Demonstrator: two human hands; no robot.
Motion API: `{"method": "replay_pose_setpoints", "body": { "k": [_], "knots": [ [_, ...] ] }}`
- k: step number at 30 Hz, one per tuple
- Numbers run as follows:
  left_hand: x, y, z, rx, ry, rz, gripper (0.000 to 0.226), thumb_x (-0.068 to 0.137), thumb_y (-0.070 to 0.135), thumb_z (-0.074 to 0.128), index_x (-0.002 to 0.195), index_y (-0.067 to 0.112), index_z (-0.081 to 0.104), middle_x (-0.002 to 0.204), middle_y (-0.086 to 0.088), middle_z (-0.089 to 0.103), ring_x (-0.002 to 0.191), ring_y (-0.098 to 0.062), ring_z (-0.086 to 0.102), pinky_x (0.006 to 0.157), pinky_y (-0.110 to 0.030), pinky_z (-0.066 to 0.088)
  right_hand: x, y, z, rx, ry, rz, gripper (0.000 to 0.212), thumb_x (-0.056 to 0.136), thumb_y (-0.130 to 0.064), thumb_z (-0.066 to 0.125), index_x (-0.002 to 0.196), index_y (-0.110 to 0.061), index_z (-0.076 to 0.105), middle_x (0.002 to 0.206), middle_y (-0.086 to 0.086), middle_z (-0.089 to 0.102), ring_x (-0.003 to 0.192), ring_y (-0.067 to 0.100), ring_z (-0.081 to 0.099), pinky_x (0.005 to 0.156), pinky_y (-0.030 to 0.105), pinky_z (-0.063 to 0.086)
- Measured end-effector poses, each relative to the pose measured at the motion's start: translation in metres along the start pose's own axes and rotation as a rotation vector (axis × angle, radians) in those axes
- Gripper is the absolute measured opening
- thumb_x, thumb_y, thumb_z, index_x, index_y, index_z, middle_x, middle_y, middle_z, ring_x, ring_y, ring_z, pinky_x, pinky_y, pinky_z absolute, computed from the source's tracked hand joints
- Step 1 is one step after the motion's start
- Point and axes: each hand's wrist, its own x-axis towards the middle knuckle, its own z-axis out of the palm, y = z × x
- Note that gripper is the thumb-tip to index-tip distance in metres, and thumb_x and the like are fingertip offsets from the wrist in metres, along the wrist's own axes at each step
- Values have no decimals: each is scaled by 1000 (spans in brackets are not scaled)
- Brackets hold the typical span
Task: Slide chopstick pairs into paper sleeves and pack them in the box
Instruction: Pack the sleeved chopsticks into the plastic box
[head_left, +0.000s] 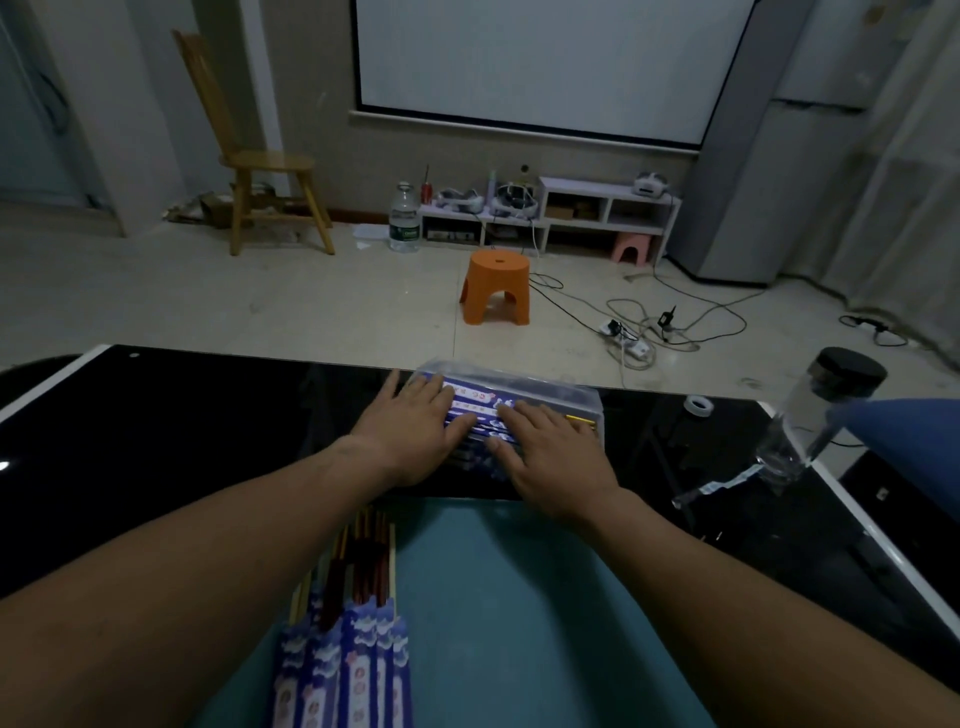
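Note:
A clear plastic box (561, 391) lies at the far edge of the black table, with blue-and-white sleeved chopstick pairs (480, 399) packed inside. My left hand (410, 431) lies flat on the box's left part, fingers straight across the sleeves. My right hand (550, 452) presses flat on its right part. Yellow chopstick tips (581, 419) stick out past my right fingers. Near me, on the teal mat (519, 597), several more sleeved chopstick pairs (348, 649) lie side by side, with brown and pale sticks poking out of their tops.
A clear bottle with a black cap (815, 415) stands at the table's right, beside something blue (909, 436). A tape roll (697, 405) sits near the far edge. Beyond the table are an orange stool (496, 286), a wooden chair (249, 156) and floor cables.

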Motion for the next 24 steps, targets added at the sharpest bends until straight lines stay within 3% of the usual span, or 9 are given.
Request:
{"method": "replay_pose_setpoints", "body": {
  "k": [6,10,12,15,17,21,24],
  "knots": [
    [2,2,1,-90,-58,-10,70,108,57,17,164,15,19,172,-11,17,159,-25,11,128,-46,11,6,2,-3,-13,-154,-39,70,106,-62,31,165,-25,18,171,2,21,157,22,18,126,47,21],
    [-5,2,5,-105,-48,5,83,99,76,14,165,26,12,171,-12,18,159,-27,12,128,-48,12,7,7,-7,6,-182,-72,66,108,-55,35,165,-24,20,171,3,22,157,22,20,126,45,27],
    [-11,0,9,-78,-50,32,85,93,83,11,164,36,4,171,-14,16,159,-30,11,128,-49,12,4,9,-8,23,-177,-90,65,109,-53,37,165,-26,19,171,3,24,156,21,23,124,44,29],
    [-16,2,9,-37,-71,21,84,92,82,9,163,38,7,170,-17,16,158,-33,12,127,-50,14,-1,14,-10,111,-142,-128,60,107,-50,45,161,-30,27,163,3,39,145,22,42,113,40,42],
    [-19,4,5,-34,-92,10,79,96,78,10,164,37,7,170,-18,16,158,-34,12,127,-51,13,-5,17,-11,100,-92,-200,49,106,-43,51,152,-29,39,156,4,46,137,24,50,108,37,44],
    [-11,2,-7,-146,-230,-45,60,109,55,15,165,34,9,172,-18,8,158,-35,7,127,-55,11,-10,26,-8,-78,-14,-308,55,105,-38,55,157,-33,38,166,1,35,151,24,34,122,42,28],
    [-1,8,-23,-330,-287,-144,50,110,38,34,159,30,34,166,-17,24,148,-36,31,121,-54,31,-9,28,-8,-99,-28,-317,58,105,-37,55,159,-35,34,167,-1,34,154,21,29,125,43,25]
  ]
}}
